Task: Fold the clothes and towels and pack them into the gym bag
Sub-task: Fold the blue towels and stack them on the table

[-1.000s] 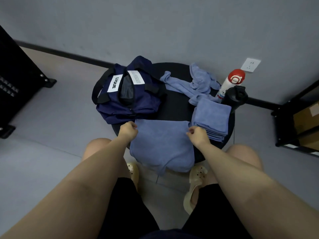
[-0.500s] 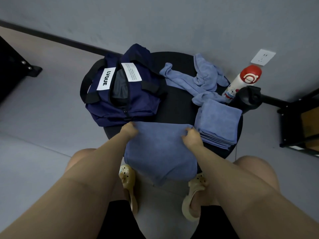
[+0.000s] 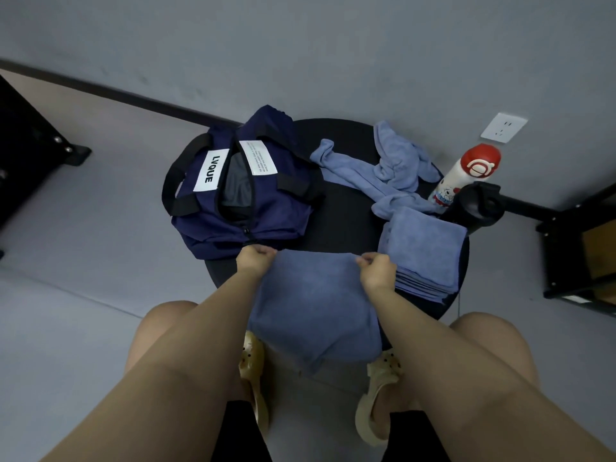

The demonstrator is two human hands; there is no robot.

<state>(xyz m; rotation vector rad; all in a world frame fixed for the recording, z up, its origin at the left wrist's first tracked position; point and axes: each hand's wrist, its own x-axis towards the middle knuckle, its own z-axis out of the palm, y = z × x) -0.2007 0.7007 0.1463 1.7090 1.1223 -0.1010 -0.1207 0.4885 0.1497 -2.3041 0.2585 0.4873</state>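
Pinching the far edge of a blue towel, the left hand and right hand each hold a corner with curled fingers. Over the last second the edge has travelled away from the person: it lay short of the bag then, and now the left corner sits just beside the bag's near end, by the zip pull. More of the towel now lies on the table, though its near half hangs off the front edge above the sandals. I judge this as spreading the towel flat before the first fold, so this piece has hardly begun.

Right of the bag, a stack of folded towels sits at the table's right edge, just beside the right hand; none of it is packed yet. Beyond the stack, a crumpled blue cloth waits unfolded, well apart from the bag. The bag itself stands unzipped with a grey lining showing, a white label reading LVQUE on one side.

A red-capped bottle and a black cup stand at the far right of the table. It is small, round and black, on a grey floor against a grey wall with a socket. Dark shelving stands far to either side of the bag.
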